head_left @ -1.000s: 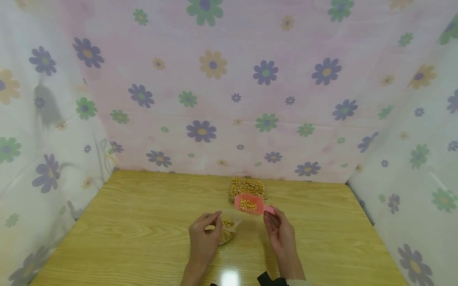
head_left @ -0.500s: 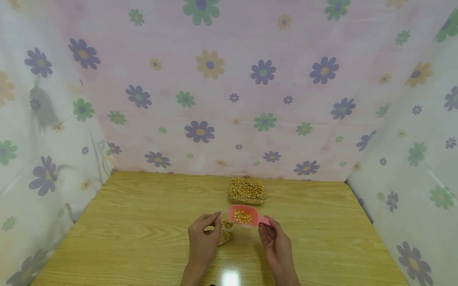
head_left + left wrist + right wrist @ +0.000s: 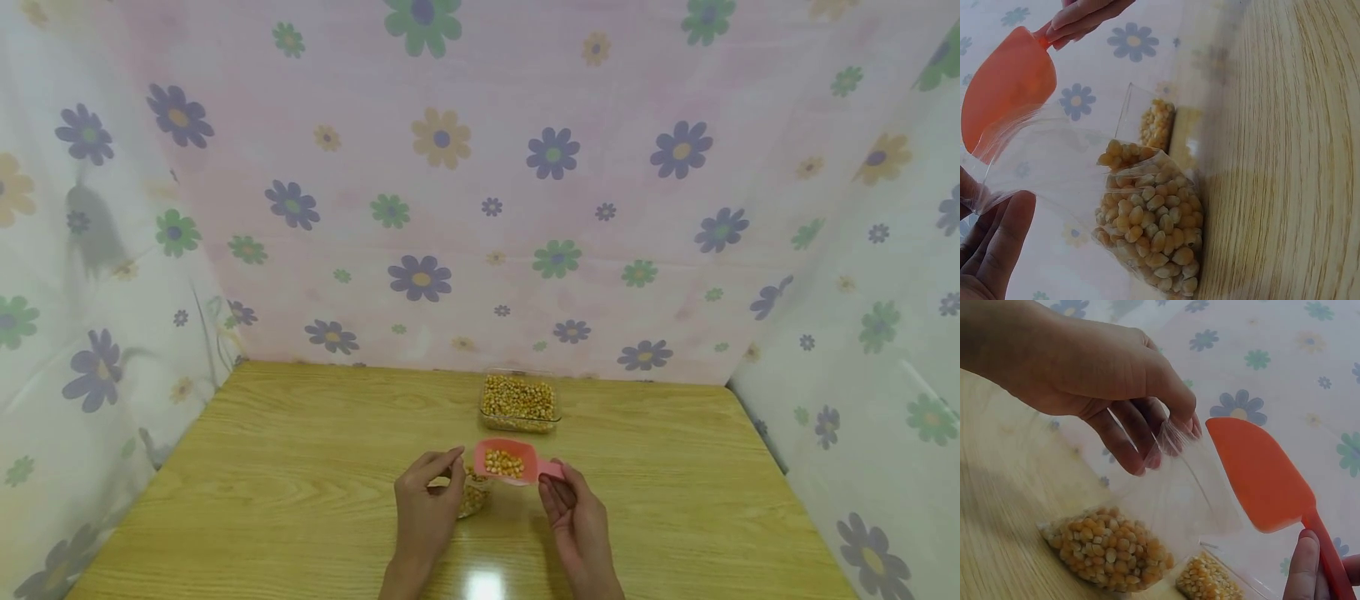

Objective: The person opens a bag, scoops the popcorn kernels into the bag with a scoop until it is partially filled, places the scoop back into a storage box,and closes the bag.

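Observation:
A clear plastic bag, its lower part full of corn kernels, stands on the table. My left hand pinches the top of the bag between thumb and fingers, seen closely in the right wrist view. My right hand grips the handle of a pinkish-red scoop, which carries a small heap of corn kernels. The scoop is held roughly level, its front edge right at the bag's mouth, above the kernels in the bag. In the head view the left hand and scoop hide part of the bag.
Behind the scoop, a clear rectangular container holds more corn kernels, near the back of the wood-grain table. A flowered curtain hangs behind the table and along both sides.
My right hand has brought the loaded scoop toward me and slightly left, from in front of the container to the bag's mouth. The left hand keeps its hold on the bag.

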The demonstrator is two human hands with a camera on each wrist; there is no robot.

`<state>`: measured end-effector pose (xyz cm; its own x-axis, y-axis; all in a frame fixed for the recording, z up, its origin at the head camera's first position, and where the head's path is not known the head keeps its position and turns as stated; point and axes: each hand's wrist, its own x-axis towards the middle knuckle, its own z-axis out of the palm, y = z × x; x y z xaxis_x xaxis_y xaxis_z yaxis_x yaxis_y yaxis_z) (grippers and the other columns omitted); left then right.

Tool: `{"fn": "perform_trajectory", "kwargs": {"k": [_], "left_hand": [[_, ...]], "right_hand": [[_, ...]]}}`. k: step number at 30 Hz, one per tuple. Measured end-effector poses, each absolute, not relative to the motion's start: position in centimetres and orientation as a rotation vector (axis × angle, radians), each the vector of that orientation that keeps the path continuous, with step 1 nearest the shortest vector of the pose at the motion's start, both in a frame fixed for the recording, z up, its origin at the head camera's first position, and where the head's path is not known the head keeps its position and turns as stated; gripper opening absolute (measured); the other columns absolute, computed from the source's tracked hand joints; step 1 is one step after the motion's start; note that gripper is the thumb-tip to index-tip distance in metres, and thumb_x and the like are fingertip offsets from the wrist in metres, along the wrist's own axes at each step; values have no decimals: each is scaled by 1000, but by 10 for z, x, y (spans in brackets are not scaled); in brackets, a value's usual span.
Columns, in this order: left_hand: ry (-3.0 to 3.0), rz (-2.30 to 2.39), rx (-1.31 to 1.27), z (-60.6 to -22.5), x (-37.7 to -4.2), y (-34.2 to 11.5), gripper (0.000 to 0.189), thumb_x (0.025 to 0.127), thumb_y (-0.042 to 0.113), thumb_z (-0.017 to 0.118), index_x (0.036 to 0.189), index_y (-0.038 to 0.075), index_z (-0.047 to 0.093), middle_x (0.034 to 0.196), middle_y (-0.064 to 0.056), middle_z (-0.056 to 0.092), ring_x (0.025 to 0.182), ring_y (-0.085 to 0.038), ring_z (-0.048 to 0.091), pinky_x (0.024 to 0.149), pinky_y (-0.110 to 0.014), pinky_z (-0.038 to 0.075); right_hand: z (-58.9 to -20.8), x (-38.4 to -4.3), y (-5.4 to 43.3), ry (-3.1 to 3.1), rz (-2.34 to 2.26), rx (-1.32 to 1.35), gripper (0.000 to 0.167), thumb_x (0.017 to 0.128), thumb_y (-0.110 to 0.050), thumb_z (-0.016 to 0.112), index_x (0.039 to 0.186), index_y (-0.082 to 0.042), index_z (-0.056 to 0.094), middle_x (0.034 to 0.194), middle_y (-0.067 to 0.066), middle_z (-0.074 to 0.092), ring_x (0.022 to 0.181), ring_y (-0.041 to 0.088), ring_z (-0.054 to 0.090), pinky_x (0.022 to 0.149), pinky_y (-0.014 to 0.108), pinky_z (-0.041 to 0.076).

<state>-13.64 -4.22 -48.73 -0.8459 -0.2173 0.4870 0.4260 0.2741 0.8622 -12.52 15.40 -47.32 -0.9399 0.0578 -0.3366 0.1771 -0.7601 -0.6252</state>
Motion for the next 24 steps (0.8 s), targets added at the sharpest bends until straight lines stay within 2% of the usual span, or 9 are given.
{"fn": "perform_trajectory", "kwargs": {"k": [8, 16, 20, 24], "left_hand": [[-2009, -1624, -199, -487, -137, -42, 20, 91, -9, 69, 104, 2, 80, 85, -4, 72, 74, -7, 67, 49, -18, 55], [-2000, -1617, -223, -486, -139, -42, 19, 90, -9, 69, 104, -1, 80, 84, -7, 72, 73, -10, 69, 49, -18, 55], [-2006, -1592, -227, -486, -138, -42, 19, 90, -9, 69, 104, 0, 80, 84, -8, 72, 73, -10, 69, 49, -18, 55], [-2012, -1599, -222, -485, -138, -41, 18, 91, -7, 69, 104, 0, 80, 86, -10, 72, 73, -10, 69, 51, -19, 56]], "right_hand": [[-473, -132, 149, 1259, -2838, 596, 32, 108, -11, 49, 94, -8, 78, 80, 4, 77, 77, 12, 75, 77, 23, 61], [-461, -130, 147, 1562, -2828, 612, 24, 104, -12, 58, 93, -6, 78, 81, 4, 78, 76, 13, 76, 73, 25, 62], [-457, -129, 147, 1723, -2792, 613, 22, 103, -11, 60, 104, 5, 74, 81, 5, 77, 75, 14, 77, 73, 27, 62], [-454, -126, 143, 1876, -2724, 583, 32, 103, -13, 62, 119, 15, 66, 87, 9, 78, 78, 15, 77, 74, 29, 62]]}}
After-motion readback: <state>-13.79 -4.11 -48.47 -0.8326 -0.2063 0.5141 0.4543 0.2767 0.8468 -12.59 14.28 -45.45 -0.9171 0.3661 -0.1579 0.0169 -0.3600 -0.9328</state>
